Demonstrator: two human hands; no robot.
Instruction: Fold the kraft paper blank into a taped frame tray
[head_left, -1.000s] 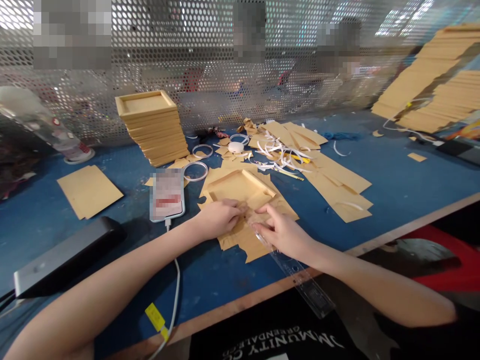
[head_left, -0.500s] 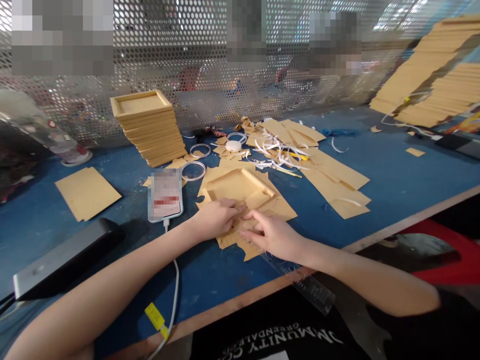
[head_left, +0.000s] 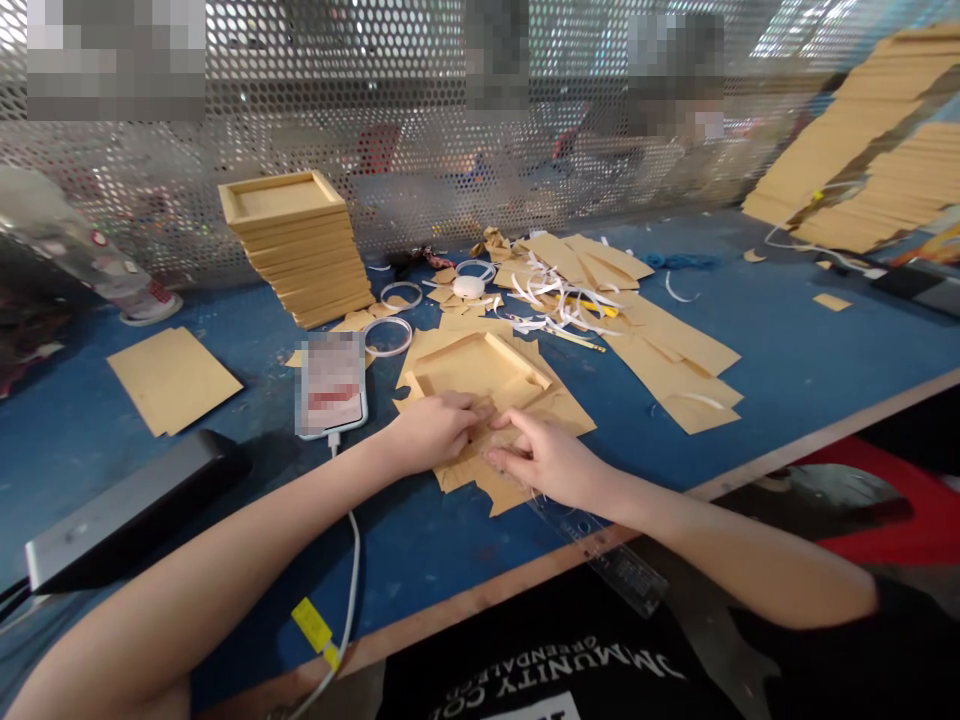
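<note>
A half-folded tan cardboard tray (head_left: 480,372) lies on flat tan sheets on the blue table (head_left: 787,360). My left hand (head_left: 435,428) rests on the tray's near edge, fingers curled and pressing down on the cardboard. My right hand (head_left: 547,460) lies beside it, fingers pressed together on the near flap and on a clear plastic ruler (head_left: 607,555) that runs under the palm and sticks out over the table's front edge.
A stack of finished trays (head_left: 300,245) stands behind left. A phone (head_left: 331,385) on a white cable lies left of the tray. Tape rings (head_left: 390,336), white strips (head_left: 555,300), flat sheets (head_left: 675,360) and tall cardboard piles (head_left: 862,160) lie around. A dark device (head_left: 127,510) sits near left.
My right hand has slid left along the ruler toward my left hand and now lies against it on the near flap. The left hand has barely moved.
</note>
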